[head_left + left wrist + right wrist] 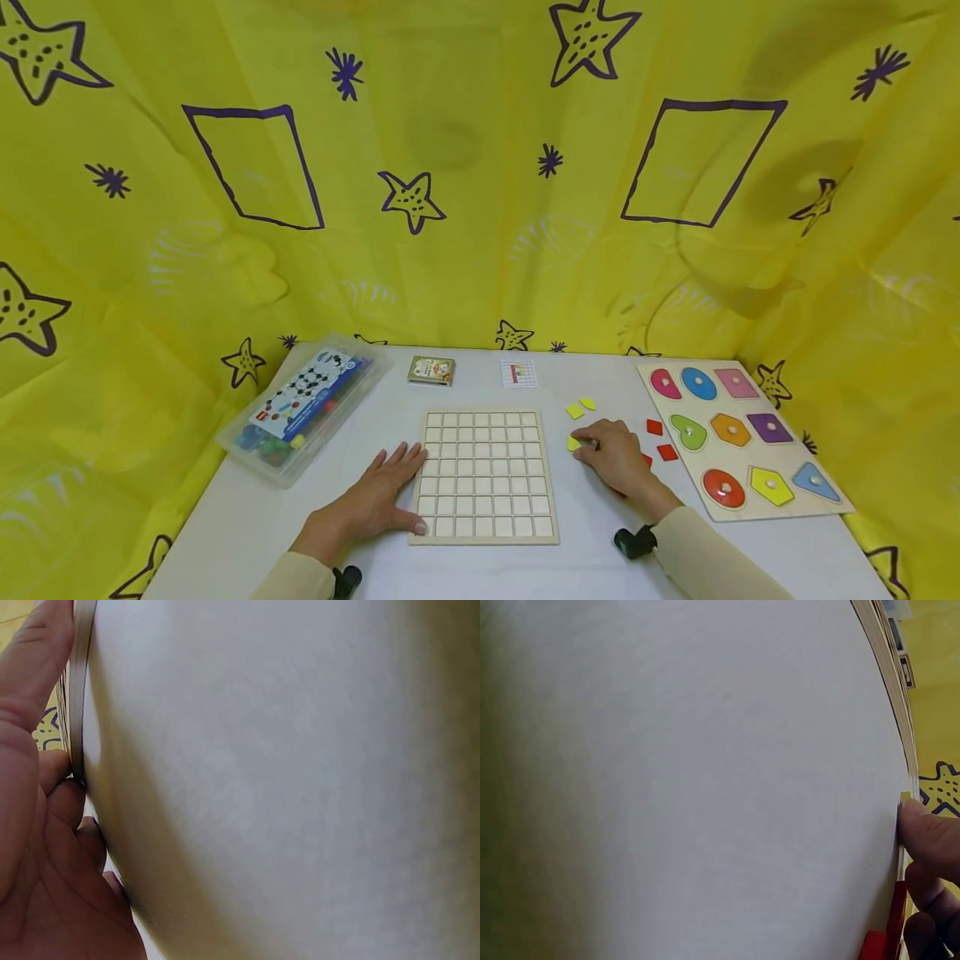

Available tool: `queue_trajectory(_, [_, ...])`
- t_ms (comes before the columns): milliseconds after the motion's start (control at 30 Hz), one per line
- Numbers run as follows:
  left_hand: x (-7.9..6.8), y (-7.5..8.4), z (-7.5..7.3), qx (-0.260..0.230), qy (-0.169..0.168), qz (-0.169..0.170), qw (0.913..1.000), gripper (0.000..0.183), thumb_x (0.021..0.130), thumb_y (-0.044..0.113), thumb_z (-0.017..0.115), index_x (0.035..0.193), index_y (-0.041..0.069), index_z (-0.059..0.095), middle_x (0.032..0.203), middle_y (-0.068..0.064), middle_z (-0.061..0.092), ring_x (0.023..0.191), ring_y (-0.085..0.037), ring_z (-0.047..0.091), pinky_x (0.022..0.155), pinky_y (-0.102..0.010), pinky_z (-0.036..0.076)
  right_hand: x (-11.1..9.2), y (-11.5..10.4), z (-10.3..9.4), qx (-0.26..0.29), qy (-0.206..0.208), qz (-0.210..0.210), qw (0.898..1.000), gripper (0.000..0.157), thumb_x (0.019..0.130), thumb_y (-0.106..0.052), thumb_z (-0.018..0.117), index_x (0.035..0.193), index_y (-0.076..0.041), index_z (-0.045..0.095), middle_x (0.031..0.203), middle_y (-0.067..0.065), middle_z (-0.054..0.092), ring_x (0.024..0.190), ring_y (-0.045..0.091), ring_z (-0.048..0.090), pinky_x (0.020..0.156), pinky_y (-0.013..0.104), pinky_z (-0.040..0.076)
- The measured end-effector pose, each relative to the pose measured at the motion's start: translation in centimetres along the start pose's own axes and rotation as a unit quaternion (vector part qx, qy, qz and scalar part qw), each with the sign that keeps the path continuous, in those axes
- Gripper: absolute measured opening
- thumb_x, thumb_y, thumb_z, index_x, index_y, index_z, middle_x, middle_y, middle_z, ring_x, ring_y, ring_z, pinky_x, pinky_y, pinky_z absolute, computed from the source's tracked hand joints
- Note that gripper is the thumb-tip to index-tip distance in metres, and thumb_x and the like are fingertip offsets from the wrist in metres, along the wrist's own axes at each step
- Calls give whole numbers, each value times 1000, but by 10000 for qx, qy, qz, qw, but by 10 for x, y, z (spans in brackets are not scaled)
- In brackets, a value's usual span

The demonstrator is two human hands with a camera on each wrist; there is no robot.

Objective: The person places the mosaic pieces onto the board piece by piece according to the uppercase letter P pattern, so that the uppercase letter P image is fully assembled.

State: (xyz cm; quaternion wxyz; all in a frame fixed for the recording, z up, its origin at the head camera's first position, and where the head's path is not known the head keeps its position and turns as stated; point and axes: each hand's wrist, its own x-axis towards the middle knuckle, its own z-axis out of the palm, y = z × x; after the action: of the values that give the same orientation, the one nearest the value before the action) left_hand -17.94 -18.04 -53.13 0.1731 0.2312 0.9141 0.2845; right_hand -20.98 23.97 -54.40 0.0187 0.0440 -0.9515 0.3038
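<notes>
A wooden grid board (pixel 483 540) with rows of blank square cells lies in the middle of the white table. My left hand (pixel 378 498) rests palm down with spread fingers along its left edge; the thumb tip touches the lower left corner. To the right of the board, my right hand (pixel 618 457) pinches a small yellow tile (pixel 573 443) at the tabletop. In the right wrist view, the yellow tile (pixel 905 796) shows at the thumb tip. Two more yellow tiles (pixel 575 411) lie just beyond that hand. Several red tiles (pixel 667 452) lie to its right, one partly hidden.
A knobbed shape puzzle (pixel 750 450) lies at the right. On the left sits a clear plastic case (pixel 300 408) with colored parts inside. A small box (pixel 431 371) and a printed grid card (pixel 518 374) are at the back, before a yellow curtain (pixel 480 275).
</notes>
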Motion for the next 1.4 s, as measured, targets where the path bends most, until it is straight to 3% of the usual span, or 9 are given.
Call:
queue_trajectory(400, [2,1,-1,69,-18,-13,10000,119,75,53,89,166,4,29,174,-16,24,164,-40,13,133,-62,3,1,-1,-1,406,-11,63,9992,20,89,-8,81,109,-11,83,103,0,75,94,19,53,86,41,38])
queue_trajectory(867, [-1,1,-2,-40,-14,25,10000,119,75,51,89,165,2,29,174,-19,24,163,-43,14,132,-63,3,5,0,1,398,-160,105,9990,19,91,-12,81,110,-14,83,103,-4,73,98,19,52,86,38,40])
queue_trajectory(1100, [-1,1,-1,-64,-4,-18,10000,119,74,51,90,165,3,31,174,-17,26,163,-42,15,132,-63,3,4,1,-1,1010,-62,385,9941,23,94,-14,80,116,-15,81,117,4,73,106,22,56,88,34,50])
queue_trajectory(1233, [0,1,0,-60,-30,-38,10000,119,75,51,89,166,4,29,174,-16,24,163,-40,14,133,-62,2,2,-3,-5,1449,-67,693,9870,26,96,-16,77,121,-15,80,111,6,71,101,23,58,80,28,53])
queue_trajectory(1400, [1,1,0,-80,-27,-43,10000,119,75,52,89,166,3,29,174,-17,24,163,-41,14,132,-62,2,1,-9,-8,1776,30,662,9819,27,97,-13,76,123,-11,78,108,7,75,95,23,60,71,20,55])
